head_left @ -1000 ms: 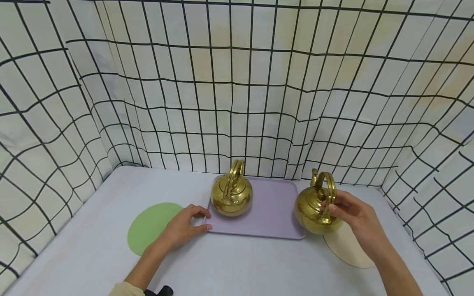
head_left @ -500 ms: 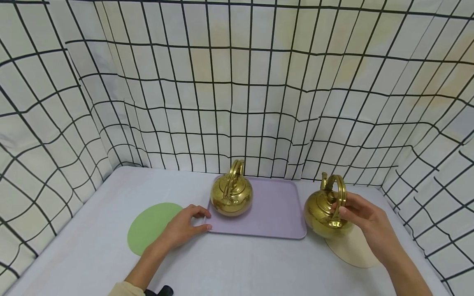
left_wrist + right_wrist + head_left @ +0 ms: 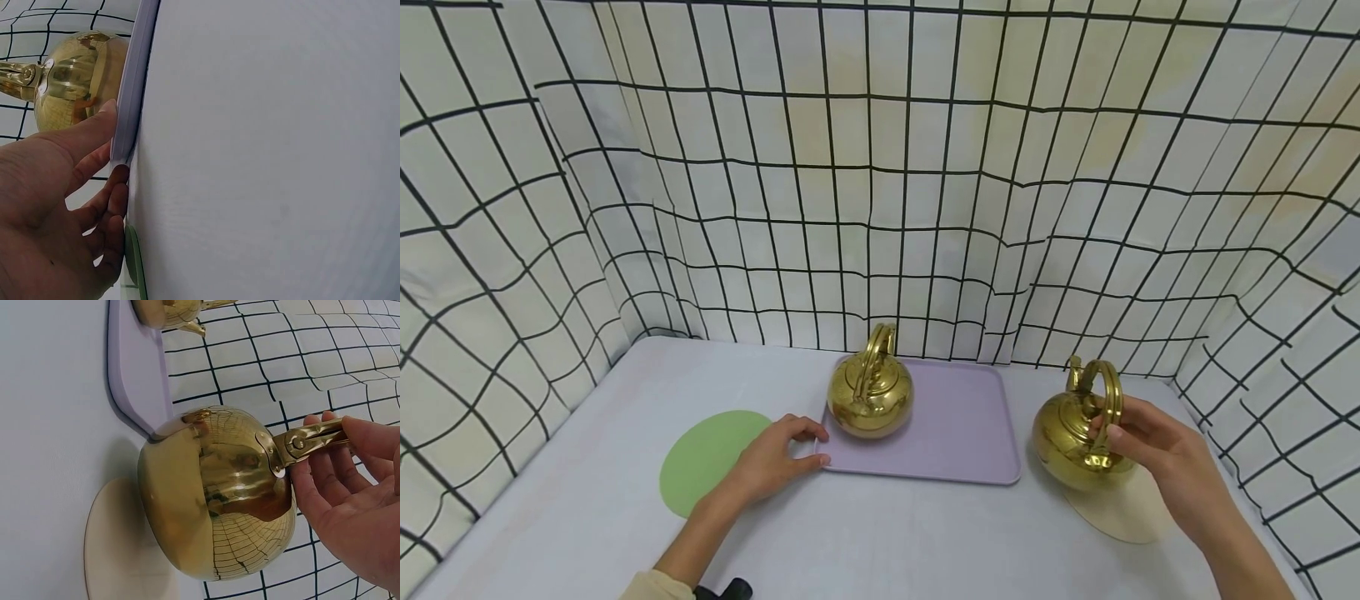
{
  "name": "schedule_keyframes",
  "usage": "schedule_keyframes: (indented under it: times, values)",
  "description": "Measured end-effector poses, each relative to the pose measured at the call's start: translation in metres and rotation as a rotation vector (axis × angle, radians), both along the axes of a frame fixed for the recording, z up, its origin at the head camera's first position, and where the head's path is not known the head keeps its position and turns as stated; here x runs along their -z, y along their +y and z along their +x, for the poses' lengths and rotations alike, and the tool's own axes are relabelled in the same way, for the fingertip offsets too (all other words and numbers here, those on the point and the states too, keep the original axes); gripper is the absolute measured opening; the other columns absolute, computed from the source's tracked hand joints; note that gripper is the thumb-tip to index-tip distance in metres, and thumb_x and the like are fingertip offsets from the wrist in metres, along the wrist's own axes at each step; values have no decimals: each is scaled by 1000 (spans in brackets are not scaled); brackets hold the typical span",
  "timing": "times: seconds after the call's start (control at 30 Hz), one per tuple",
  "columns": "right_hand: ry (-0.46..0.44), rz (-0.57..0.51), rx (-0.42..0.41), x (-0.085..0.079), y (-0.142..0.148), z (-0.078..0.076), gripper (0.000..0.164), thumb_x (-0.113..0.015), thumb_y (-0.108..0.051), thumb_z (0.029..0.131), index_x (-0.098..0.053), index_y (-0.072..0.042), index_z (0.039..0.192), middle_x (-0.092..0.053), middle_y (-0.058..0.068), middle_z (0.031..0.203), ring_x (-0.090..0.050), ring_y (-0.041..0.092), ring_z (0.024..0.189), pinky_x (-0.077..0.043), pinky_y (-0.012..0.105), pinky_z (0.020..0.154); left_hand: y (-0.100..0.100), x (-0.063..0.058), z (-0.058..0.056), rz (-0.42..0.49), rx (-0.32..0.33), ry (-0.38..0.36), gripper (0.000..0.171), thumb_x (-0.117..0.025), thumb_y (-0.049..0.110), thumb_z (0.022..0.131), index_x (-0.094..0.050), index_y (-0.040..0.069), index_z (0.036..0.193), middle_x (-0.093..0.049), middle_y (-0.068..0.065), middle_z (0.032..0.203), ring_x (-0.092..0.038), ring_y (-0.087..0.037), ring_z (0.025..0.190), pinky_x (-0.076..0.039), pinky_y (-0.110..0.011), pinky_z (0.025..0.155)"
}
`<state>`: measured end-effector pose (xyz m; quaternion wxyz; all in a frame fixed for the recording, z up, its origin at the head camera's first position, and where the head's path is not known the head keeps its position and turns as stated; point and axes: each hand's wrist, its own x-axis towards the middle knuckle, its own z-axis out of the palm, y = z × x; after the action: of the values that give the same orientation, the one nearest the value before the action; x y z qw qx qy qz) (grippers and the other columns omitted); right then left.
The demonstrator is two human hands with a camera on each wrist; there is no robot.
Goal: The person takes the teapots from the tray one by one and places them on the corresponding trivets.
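Observation:
My right hand (image 3: 1165,467) grips the upright handle of a shiny brass teapot (image 3: 1078,442), its fingers inside the loop. This teapot hangs just off the table, partly over a cream round mat (image 3: 1120,512); in the right wrist view the teapot's underside (image 3: 172,500) is apart from the mat. A similar brass teapot (image 3: 870,396) stands on the left part of a lilac tray (image 3: 958,425), handle up. My left hand (image 3: 775,458) holds the tray's near left corner; the left wrist view shows the thumb on the tray's rim (image 3: 128,119) and the other fingers curled beside it.
A green round mat (image 3: 707,458) lies left of the tray, partly behind my left forearm. White cloth covers the table (image 3: 910,533). White walls with a black grid (image 3: 887,192) enclose the back and sides. A small black object (image 3: 736,589) shows at the bottom edge.
My right hand has carried its teapot to the right, away from the tray's right edge and over the cream mat. The left hand, tray and other teapot have stayed put.

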<state>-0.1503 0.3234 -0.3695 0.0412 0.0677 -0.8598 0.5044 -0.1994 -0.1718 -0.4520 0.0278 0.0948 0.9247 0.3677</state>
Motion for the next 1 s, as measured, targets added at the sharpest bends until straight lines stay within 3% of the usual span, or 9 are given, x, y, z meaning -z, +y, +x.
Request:
schedule_keyframes:
  times: [0.33,0.6,1.0]
  values:
    - [-44,43,25,2,12,4,44,-59,-29,107,-55,-14,148,-75,-16,123,-65,-8,114,-47,11,89,0,1,0,-1,0,-3,25,-83,25,88,-73,22,110,-70,-5,122,-64,-30,122,-50,-57,109]
    - [-84,-51,11,7,24,4,44,-59,-23,107,-53,-11,149,-76,-10,124,-65,-5,115,-47,9,89,0,1,0,-1,5,0,25,-83,25,89,-73,21,111,-69,-5,121,-64,-30,122,-50,-57,109]
    - [-66,20,25,9,34,7,44,-54,-26,109,-51,-13,151,-73,-14,126,-63,-6,117,-43,8,87,-1,1,1,-11,3,11,25,-83,27,89,-73,22,111,-70,-4,121,-64,-29,122,-50,-57,109]
